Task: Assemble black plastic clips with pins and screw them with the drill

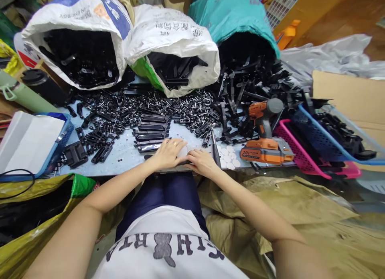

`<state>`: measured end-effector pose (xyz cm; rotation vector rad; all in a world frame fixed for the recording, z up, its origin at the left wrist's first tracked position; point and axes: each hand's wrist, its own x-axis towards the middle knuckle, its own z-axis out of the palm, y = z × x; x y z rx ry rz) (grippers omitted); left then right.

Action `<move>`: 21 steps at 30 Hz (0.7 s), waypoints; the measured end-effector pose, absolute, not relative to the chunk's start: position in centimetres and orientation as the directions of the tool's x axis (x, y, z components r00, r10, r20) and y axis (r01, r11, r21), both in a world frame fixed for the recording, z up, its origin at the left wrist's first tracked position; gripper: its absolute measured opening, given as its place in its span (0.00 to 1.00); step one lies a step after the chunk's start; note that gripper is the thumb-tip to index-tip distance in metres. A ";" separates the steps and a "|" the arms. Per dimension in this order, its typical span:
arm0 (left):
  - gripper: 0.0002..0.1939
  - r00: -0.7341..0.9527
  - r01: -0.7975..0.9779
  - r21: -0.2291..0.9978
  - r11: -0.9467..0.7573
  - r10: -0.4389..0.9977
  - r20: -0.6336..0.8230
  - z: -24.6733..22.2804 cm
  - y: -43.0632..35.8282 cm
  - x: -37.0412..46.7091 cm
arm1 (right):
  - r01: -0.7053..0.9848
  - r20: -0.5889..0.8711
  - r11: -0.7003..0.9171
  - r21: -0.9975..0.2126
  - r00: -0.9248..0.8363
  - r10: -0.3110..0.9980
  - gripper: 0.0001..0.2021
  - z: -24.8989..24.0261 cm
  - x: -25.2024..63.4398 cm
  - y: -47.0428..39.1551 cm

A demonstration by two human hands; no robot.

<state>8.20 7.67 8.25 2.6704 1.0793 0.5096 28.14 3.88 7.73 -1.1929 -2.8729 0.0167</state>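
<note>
At the front edge of the light blue table (pixel 124 152), my left hand (pixel 169 152) and my right hand (pixel 201 161) meet over a dark piece (pixel 182 162), with the fingers of both closed on it. Most of that piece is hidden beneath the fingers. Just behind my left hand lies a stack of black bars (pixel 152 128). A screwdriver with a black handle (pixel 215 150) rests right of my right hand, beside several white round discs (pixel 227 157). Small black parts with metal pins (pixel 162 104) are heaped behind.
Three open sacks of black parts stand at the back: white (pixel 123 50), white (pixel 210 50) and teal (pixel 240 14). An orange cordless drill (pixel 266 150), a pink basket (pixel 313 168) and a blue basket (pixel 331 140) are right; another blue basket (pixel 49 160) is left.
</note>
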 end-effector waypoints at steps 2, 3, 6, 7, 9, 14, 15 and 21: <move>0.17 0.592 0.739 0.267 -0.619 0.785 0.182 9.2 11.5 10.9 | 0.709 0.085 0.702 -0.058 -0.698 0.712 0.18 6.5 28.6 3.8; 0.17 0.546 0.790 0.241 -0.564 0.826 0.141 9.5 13.4 12.3 | 0.711 0.107 0.699 -0.073 -0.691 0.715 0.19 6.0 28.8 3.7; 0.17 0.607 0.767 0.208 -0.607 0.792 0.072 9.5 17.1 15.9 | 0.724 0.144 0.682 -0.103 -0.667 0.731 0.18 4.8 28.9 3.2; 0.16 0.633 0.750 0.204 -0.630 0.772 0.057 9.2 17.6 16.9 | 0.728 0.149 0.676 -0.111 -0.660 0.736 0.18 4.5 28.8 3.0; 0.15 0.628 0.759 0.196 -0.621 0.777 0.032 8.2 17.5 18.3 | 0.733 0.155 0.667 -0.135 -0.649 0.745 0.18 4.2 28.7 2.7; 0.14 0.521 0.837 0.194 -0.511 0.854 0.001 5.8 16.8 19.1 | 0.722 0.254 0.653 -0.230 -0.603 0.756 0.16 5.0 29.7 3.6; 0.14 0.508 0.845 0.197 -0.498 0.861 -0.004 5.7 16.9 19.0 | 0.741 0.306 0.620 -0.257 -0.546 0.780 0.15 5.3 30.3 4.4; 0.09 0.517 0.827 0.243 -0.507 0.856 0.025 7.4 15.9 16.9 | 0.939 0.356 0.141 -0.312 -0.021 0.934 0.13 7.1 35.3 14.3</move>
